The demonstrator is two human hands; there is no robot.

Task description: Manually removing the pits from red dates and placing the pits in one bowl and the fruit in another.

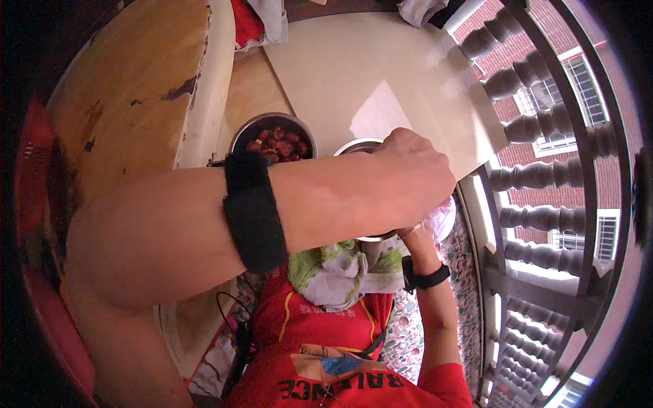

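My left hand (421, 171) is bent into a fist over a second metal bowl (359, 144), which my forearm largely covers. Whatever lies within its fingers is hidden. My right hand (410, 224) is mostly out of sight beneath the left one; its wrist, with a thin bracelet, shows. A white and reddish crumpled thing (445, 220), perhaps a plastic bag, is beside both hands. Left of them stands a metal bowl (312, 133) of reddish-brown, nut-like pieces (278, 143), partly behind my forearm. A green and white towel (339, 273) lies over my lap.
A pale board or tabletop (331, 61) bears a white paper sheet (380, 112). At left is a worn wooden surface with a pale raised edge (217, 76). Red and white cloth (255, 25) lies at the far edge. A balustrade (541, 176) runs along the right.
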